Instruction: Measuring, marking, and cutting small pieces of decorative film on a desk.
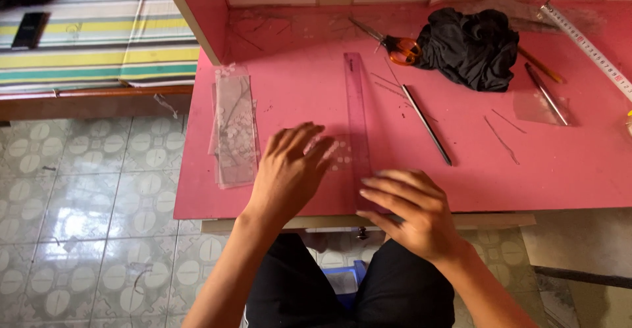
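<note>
Head view shows both hands flat on the pink table [526, 170] at lower centre: the left hand [289, 167] presses, fingers spread, on a small clear plastic sheet [339, 153], and the right hand [411, 206] holds down the near end of one translucent ruler [356, 111] (neither grasps anything). One stack of clear sheets [234, 127] lies at left, seemingly finished. One pair of scissors [395, 45], one black cloth [471, 45] and one thin metal rod [426, 124] lie beyond.

Both hands flat, fingers spread: left [289, 170], right [411, 209].
</note>
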